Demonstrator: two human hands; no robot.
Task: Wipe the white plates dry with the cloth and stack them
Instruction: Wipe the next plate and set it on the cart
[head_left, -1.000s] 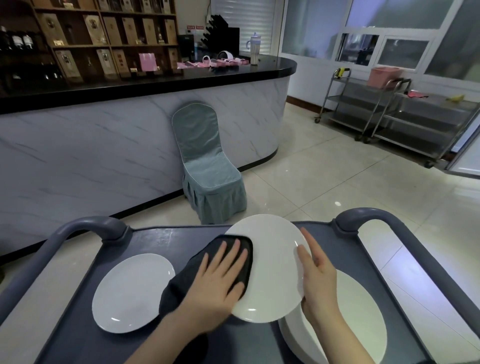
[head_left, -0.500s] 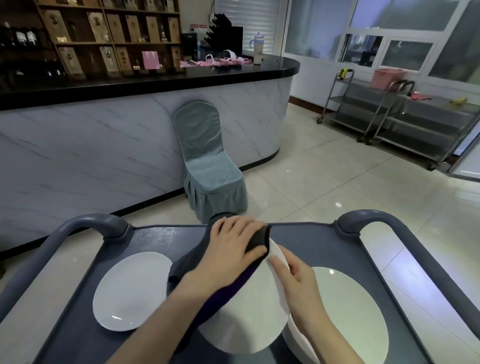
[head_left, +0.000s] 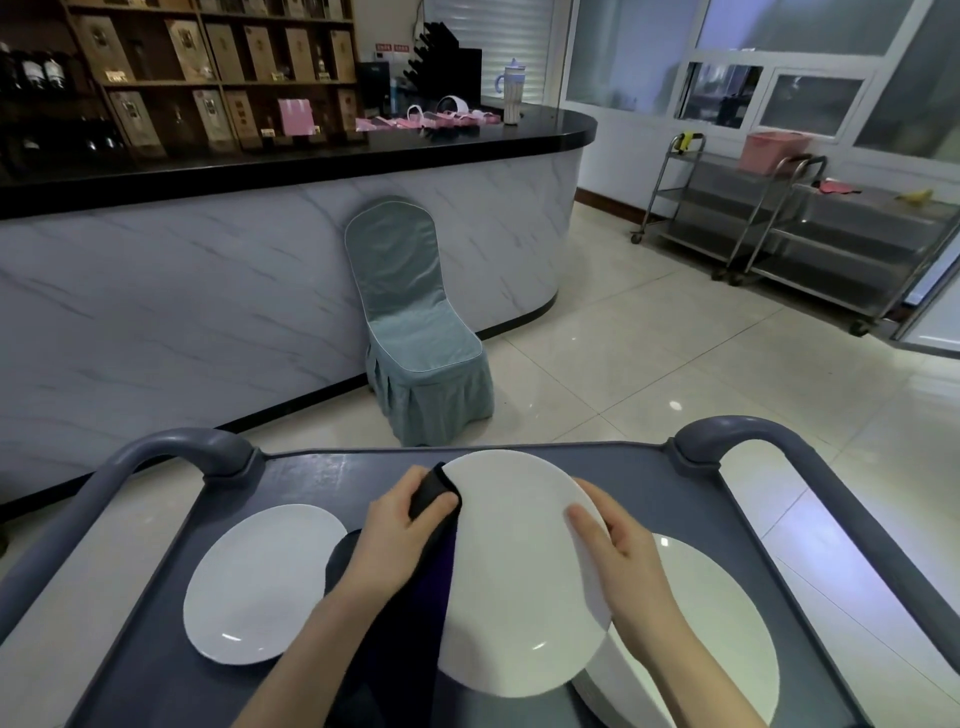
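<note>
Gripping a white plate (head_left: 519, 582) by its right rim with the right hand (head_left: 621, 558): thumb laid across the face, fingers curled behind the edge. Holding it tilted above the grey service cart (head_left: 322, 483), with the far rim raised and the near rim low.

Clasping a dark cloth (head_left: 432, 493) in the left hand (head_left: 397, 527), fingers curled round its folded top and pressing it against the plate's upper left rim, with the rest of the cloth hanging down along the plate's left edge to the cart top.

To the left, flat on the cart top, a single plate (head_left: 265, 582), just beside the cloth's lower fold and clear of both hands. To the right, under the right wrist, a stack of plates (head_left: 722, 623), partly hidden by the held plate and the forearm.

At the cart's far corners, two curved grey handles (head_left: 176, 452). Beyond the cart, on the tiled floor, a teal-covered chair (head_left: 415, 338) set against a marble-fronted bar (head_left: 234, 270). Far right by the windows, steel trolleys (head_left: 789, 228), one with a pink basket (head_left: 774, 150) on top.
</note>
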